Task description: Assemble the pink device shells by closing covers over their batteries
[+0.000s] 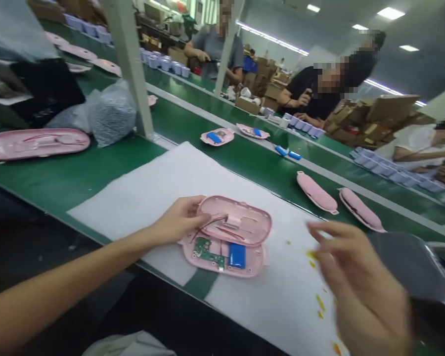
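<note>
My left hand [183,217] grips the left end of a pink plastic shell half [252,223], thumb over the rim, with thin red and black wires [217,217] by the thumb. The shell half is tilted above a second pink shell half [257,267], covering its back edge. In the lower half lie a green circuit board [209,253] and a blue battery pack [237,255]. My right hand [359,282] hovers at the right, blurred, with its fingers loosely bent and apart; I see nothing in it. Below its fingertips are yellow scraps [320,301].
White sheets [163,178] cover part of the green bench. A dark grey device [404,262] stands at right. Closed pink cases [317,193] and open ones [217,137] lie on the far strip. A metal post [128,64] rises at left, beside a bubble-wrapped bundle [113,113]. Co-workers sit opposite.
</note>
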Demonstrator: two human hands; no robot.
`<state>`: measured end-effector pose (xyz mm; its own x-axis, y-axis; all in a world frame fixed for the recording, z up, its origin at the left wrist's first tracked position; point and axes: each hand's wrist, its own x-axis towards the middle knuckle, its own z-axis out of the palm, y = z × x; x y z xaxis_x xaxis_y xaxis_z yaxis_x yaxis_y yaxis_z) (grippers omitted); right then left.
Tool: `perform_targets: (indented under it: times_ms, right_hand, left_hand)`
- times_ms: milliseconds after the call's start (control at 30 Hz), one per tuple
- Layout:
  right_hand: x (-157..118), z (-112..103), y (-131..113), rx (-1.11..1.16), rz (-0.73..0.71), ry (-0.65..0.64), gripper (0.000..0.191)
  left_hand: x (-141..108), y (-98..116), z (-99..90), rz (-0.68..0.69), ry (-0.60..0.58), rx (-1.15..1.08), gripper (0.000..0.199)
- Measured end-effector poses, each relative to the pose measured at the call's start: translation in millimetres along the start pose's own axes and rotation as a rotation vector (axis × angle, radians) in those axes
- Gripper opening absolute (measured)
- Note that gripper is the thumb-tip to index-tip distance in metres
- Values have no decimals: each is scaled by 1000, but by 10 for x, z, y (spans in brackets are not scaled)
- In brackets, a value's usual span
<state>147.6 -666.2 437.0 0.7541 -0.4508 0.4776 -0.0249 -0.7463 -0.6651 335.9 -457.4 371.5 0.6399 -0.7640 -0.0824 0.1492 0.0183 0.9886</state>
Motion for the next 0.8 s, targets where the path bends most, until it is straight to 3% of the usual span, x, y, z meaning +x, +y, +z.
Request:
perform_targets:
  times_ms: [67,100,200,433,567,800]
  right_hand:
    - [314,406,-258,-87,-241,-407,19]
    - [438,580,-333,-133,-306,-541,20]
    - [634,932,-371,-260,-381,-696,20]
    - [615,1106,-305,-443,-506,-675,20]
    - [605,1161,-299,-506,-595,-570,15]
    - [557,1192,-252,-506,-566,-439,18]
  left_hand:
    - [13,-36,-5,66,-31,-56,30]
    - [17,-57,-8,94,-40,-70,27]
    - [10,-109,-32,159,-42,-66,20]
    - [1,-171,-76,206,-18,40,11]
    - [1,-188,-61,191,3,49,13]
    - [-3,-187,-61,174,37,86,16]
